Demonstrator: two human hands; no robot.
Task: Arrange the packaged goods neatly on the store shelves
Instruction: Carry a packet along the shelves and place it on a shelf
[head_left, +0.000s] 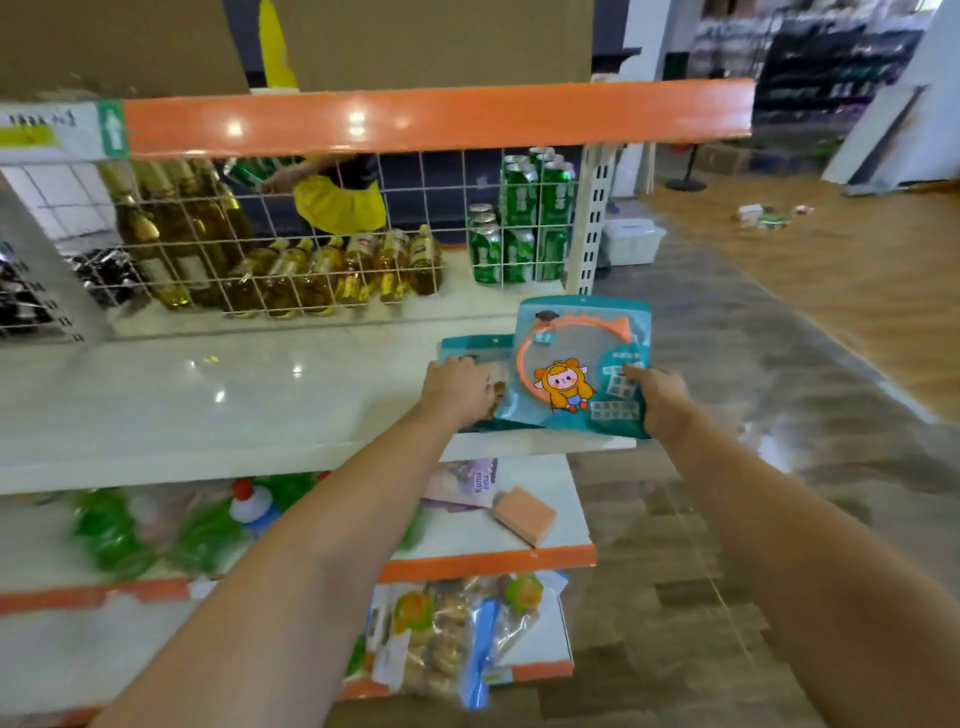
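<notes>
The left hand (457, 387) covers most of the lower packet (470, 347). Print on the upper packet (582, 364) is too small to read. Green bottles (156, 530) on the lower shelf are blurred. The far aisle (810, 78) is smeared.

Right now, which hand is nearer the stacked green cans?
Right. The right hand grips the teal packet below the green cans; the left hand rests on another packet further left.
</notes>
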